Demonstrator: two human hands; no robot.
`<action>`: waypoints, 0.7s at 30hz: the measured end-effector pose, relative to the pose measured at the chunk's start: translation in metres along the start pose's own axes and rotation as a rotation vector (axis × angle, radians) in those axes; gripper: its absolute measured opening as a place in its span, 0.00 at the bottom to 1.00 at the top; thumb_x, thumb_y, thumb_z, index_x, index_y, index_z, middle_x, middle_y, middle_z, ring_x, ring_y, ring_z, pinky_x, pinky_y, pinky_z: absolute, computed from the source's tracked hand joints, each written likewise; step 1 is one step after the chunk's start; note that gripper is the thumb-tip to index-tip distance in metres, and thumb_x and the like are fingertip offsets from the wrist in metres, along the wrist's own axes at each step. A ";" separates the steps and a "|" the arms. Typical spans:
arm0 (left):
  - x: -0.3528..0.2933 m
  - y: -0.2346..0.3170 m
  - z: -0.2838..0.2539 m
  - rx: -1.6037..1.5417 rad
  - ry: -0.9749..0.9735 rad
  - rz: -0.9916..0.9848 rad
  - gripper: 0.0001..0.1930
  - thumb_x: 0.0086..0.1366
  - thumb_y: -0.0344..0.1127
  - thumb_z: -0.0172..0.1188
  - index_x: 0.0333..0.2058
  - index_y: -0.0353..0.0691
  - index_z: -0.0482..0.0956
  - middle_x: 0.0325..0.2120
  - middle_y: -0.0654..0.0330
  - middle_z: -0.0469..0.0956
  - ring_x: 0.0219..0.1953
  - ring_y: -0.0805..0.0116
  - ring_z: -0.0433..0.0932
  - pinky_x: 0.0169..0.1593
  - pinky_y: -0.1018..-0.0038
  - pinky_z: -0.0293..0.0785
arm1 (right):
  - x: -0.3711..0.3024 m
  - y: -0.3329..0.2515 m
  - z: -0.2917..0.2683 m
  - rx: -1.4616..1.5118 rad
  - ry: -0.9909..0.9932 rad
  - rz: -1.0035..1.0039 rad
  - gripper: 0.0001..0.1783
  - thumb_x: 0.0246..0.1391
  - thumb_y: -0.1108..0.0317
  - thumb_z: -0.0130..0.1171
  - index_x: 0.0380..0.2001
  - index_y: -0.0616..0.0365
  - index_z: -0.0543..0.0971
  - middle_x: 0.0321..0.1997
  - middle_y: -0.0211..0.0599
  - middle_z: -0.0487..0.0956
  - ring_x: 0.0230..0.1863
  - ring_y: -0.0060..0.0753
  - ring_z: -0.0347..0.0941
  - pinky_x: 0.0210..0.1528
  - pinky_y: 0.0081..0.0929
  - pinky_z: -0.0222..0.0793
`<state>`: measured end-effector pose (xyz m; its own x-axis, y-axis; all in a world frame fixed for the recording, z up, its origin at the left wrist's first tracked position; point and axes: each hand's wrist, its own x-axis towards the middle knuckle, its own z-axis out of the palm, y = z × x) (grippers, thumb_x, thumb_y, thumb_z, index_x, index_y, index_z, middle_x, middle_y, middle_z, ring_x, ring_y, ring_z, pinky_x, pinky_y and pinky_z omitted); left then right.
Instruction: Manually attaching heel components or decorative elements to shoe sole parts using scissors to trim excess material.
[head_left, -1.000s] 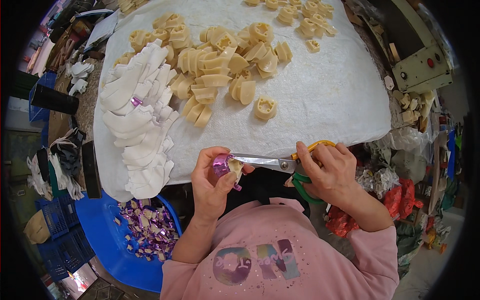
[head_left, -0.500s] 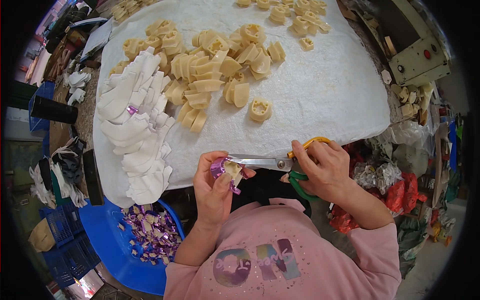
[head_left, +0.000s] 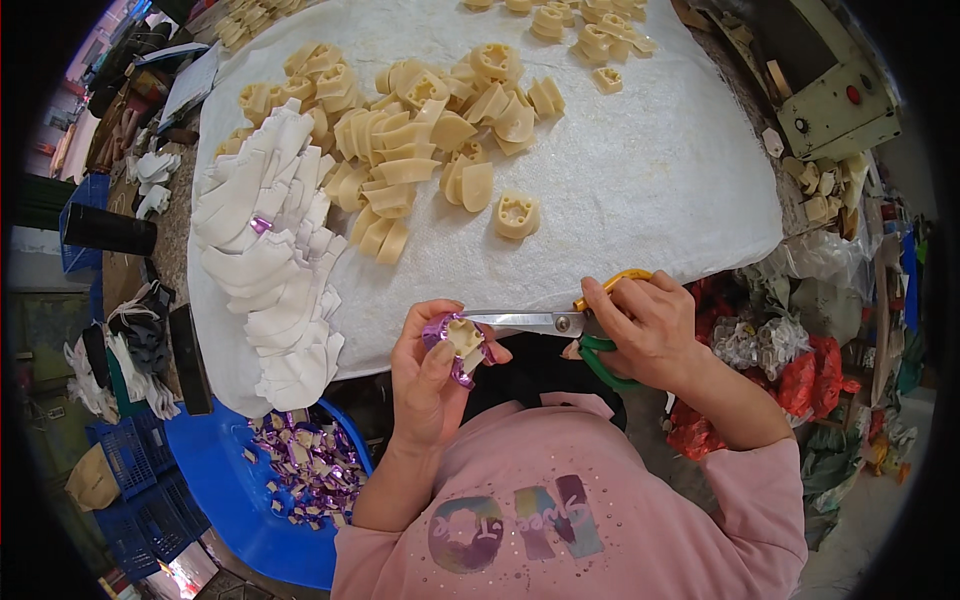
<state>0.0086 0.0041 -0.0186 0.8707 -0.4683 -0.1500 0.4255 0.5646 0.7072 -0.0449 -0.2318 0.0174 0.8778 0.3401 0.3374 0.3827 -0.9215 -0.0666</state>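
My left hand (head_left: pixel 430 375) holds a small cream-coloured piece wrapped in purple foil (head_left: pixel 458 340) just off the near edge of the table. My right hand (head_left: pixel 645 325) grips a pair of scissors (head_left: pixel 545 322) with yellow and green handles. The steel blades point left and their tips reach into the foil on the piece. On the white cloth (head_left: pixel 640 170) lies a heap of cream moulded pieces (head_left: pixel 420 130), and one single piece (head_left: pixel 516 214) lies apart nearer to me.
A stack of white flat cut-outs (head_left: pixel 270 270) lies on the cloth's left side. A blue tub (head_left: pixel 230 490) below left holds purple foil scraps (head_left: pixel 310 465). Blue crates (head_left: pixel 130 460) stand at far left. A green machine (head_left: pixel 830 100) and red bags (head_left: pixel 790 380) are at right.
Both hands have stayed together at the table edge, with the scissors' tips working into the foil-wrapped piece. The view has shifted slightly; the foil looks more opened around the piece.
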 end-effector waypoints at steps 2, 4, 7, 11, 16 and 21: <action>0.000 0.001 -0.001 -0.029 -0.013 -0.022 0.27 0.60 0.47 0.60 0.48 0.34 0.62 0.33 0.47 0.77 0.31 0.58 0.78 0.39 0.66 0.75 | 0.002 0.001 -0.001 -0.013 0.017 -0.005 0.34 0.36 0.46 0.68 0.45 0.54 0.75 0.22 0.25 0.65 0.20 0.23 0.65 0.26 0.25 0.59; 0.001 0.001 -0.002 -0.059 -0.026 -0.044 0.27 0.60 0.47 0.60 0.48 0.34 0.62 0.33 0.47 0.77 0.30 0.59 0.77 0.37 0.67 0.75 | 0.001 0.003 0.001 -0.014 0.019 -0.008 0.34 0.36 0.45 0.68 0.46 0.54 0.75 0.22 0.25 0.65 0.20 0.23 0.64 0.26 0.25 0.59; 0.002 0.001 -0.004 -0.109 -0.066 -0.090 0.25 0.63 0.49 0.56 0.48 0.35 0.63 0.31 0.48 0.77 0.27 0.62 0.75 0.32 0.70 0.70 | -0.001 0.006 0.002 -0.018 0.016 -0.020 0.35 0.37 0.45 0.67 0.46 0.53 0.74 0.23 0.24 0.65 0.20 0.23 0.64 0.26 0.25 0.58; 0.004 -0.002 -0.009 -0.197 -0.132 -0.140 0.23 0.66 0.51 0.48 0.49 0.38 0.66 0.29 0.49 0.77 0.24 0.66 0.73 0.29 0.72 0.64 | -0.003 0.007 0.002 -0.020 0.000 -0.026 0.35 0.37 0.44 0.67 0.47 0.53 0.74 0.22 0.24 0.65 0.20 0.22 0.63 0.26 0.25 0.57; 0.003 -0.005 -0.014 -0.293 -0.162 -0.213 0.23 0.67 0.53 0.45 0.51 0.42 0.67 0.29 0.51 0.76 0.23 0.68 0.71 0.29 0.73 0.60 | -0.003 0.007 0.003 -0.020 0.031 -0.033 0.35 0.37 0.44 0.67 0.47 0.52 0.74 0.22 0.24 0.65 0.20 0.22 0.64 0.26 0.25 0.57; 0.004 -0.007 -0.015 -0.377 -0.224 -0.275 0.24 0.67 0.56 0.43 0.52 0.44 0.67 0.29 0.55 0.73 0.22 0.72 0.67 0.30 0.74 0.57 | -0.006 0.008 0.006 -0.026 0.062 -0.039 0.34 0.37 0.45 0.66 0.47 0.51 0.74 0.22 0.24 0.65 0.20 0.22 0.64 0.27 0.25 0.58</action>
<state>0.0124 0.0086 -0.0348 0.6575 -0.7446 -0.1148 0.7265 0.5863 0.3583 -0.0453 -0.2402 0.0097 0.8424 0.3646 0.3968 0.4080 -0.9125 -0.0276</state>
